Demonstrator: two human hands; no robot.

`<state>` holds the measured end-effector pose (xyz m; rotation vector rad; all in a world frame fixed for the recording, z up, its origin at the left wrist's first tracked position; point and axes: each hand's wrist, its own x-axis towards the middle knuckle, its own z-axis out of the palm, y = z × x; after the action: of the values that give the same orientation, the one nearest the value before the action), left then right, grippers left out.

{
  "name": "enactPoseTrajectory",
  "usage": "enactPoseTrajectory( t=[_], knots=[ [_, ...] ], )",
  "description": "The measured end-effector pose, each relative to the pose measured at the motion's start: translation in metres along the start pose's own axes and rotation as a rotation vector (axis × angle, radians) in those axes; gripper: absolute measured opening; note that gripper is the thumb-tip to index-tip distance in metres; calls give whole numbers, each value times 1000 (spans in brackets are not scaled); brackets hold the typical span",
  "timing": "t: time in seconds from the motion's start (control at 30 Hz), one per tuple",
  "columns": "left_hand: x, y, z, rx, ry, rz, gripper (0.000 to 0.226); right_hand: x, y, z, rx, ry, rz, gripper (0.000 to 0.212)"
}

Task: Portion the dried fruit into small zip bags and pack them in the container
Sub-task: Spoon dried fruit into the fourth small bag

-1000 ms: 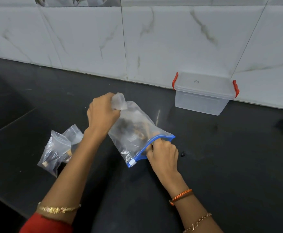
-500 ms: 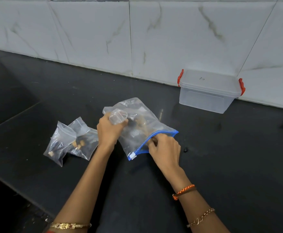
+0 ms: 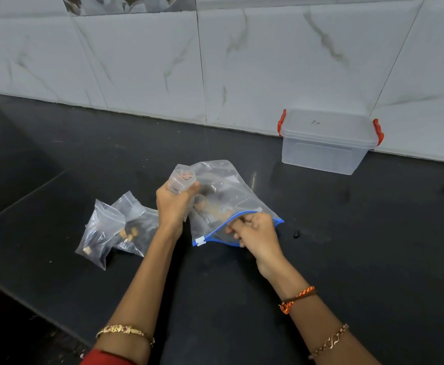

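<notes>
Clear small bag (image 3: 182, 180) sat gripped in my left hand (image 3: 173, 204), frame centre; right hand (image 3: 255, 233) pinched fruit inside the big bag (image 3: 231, 204). Best: hold its mouth wide, take small pinches. Container (image 3: 326, 146), upper right, lidded.

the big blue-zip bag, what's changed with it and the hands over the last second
The left hand, gripping a small empty zip bag, has dropped from above the big bag to rest against it. The big bag has settled lower and flatter on the counter. The right hand keeps its fingers in the blue zip mouth. The two filled small bags, the loose fruit piece and the lidded container stayed put.
</notes>
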<state>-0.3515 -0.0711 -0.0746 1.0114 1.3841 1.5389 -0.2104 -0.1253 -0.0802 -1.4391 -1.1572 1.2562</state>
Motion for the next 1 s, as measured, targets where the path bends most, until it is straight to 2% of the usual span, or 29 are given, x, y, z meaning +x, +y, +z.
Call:
enactPoseTrajectory(
  t=[0.13, 0.3, 0.5, 0.57, 0.73, 0.87, 1.0],
  knots=[
    [5, -1, -2, -22, 11, -2, 13, -3, -5, -5, 173, 73, 94, 27],
    [1, 1, -4, 51, 12, 21, 16, -14, -10, -23, 302, 153, 94, 17],
    [-29, 25, 1, 341, 61, 231, 20, -31, -7, -52, 490, 298, 118, 15],
    [-38, 26, 3, 454, 29, 251, 27, -34, -6, -57, 534, 338, 103, 17],
    [-77, 16, 12, 709, -167, 356, 47, -35, -5, -60, 534, 425, 84, 21],
    [-95, 10, 19, 845, -225, 362, 37, -34, -2, -61, 515, 478, 88, 23],
    [-94, 5, 19, 763, -127, 362, 28, -31, 0, -65, 494, 517, 104, 22]
  ],
)
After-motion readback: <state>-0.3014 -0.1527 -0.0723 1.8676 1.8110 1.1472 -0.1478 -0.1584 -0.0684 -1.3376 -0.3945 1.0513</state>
